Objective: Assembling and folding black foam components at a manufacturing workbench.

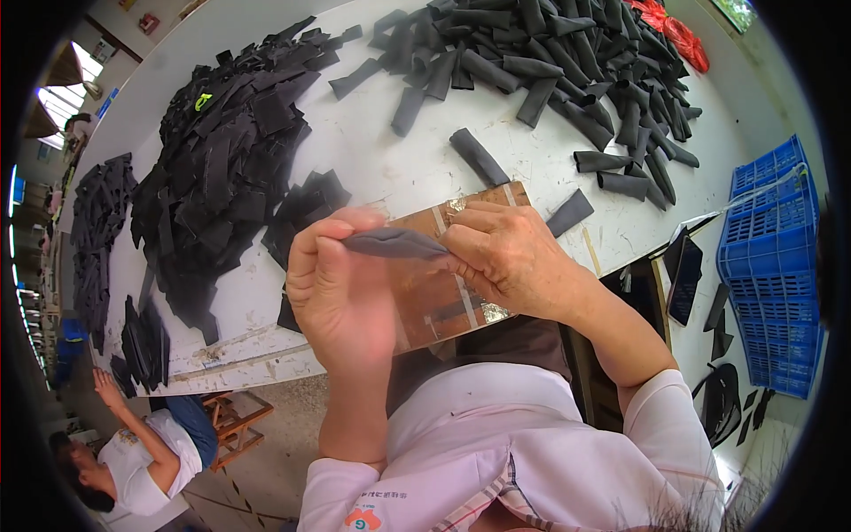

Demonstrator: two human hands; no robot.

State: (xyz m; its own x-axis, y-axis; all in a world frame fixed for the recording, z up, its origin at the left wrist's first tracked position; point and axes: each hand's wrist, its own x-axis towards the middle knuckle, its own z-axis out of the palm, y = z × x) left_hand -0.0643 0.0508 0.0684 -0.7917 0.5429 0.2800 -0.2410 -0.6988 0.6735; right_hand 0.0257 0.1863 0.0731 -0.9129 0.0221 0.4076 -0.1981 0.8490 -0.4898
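Between both hands, a dark grey piece of foam or fabric [394, 242] is stretched lengthwise, bent into a tube-like shape. My left hand [341, 288] pinches its left end between thumb and fingers. The fingers of my right hand [510, 257] are closed on its right end. Beneath the hands lies a brown board [425, 306] with strips of clear tape across it, at the table's near edge. One finished-looking dark tube [479, 158] rests just beyond the board, and another dark piece [570, 212] lies to its right.
Flat dark pieces form a large heap [222, 168] on the left of the white table [381, 164]. Rolled dark tubes are heaped [567, 66] at the back right, near a red plastic bag [678, 35]. Blue crates [771, 266] stand at right. Another person [146, 457] sits at lower left.
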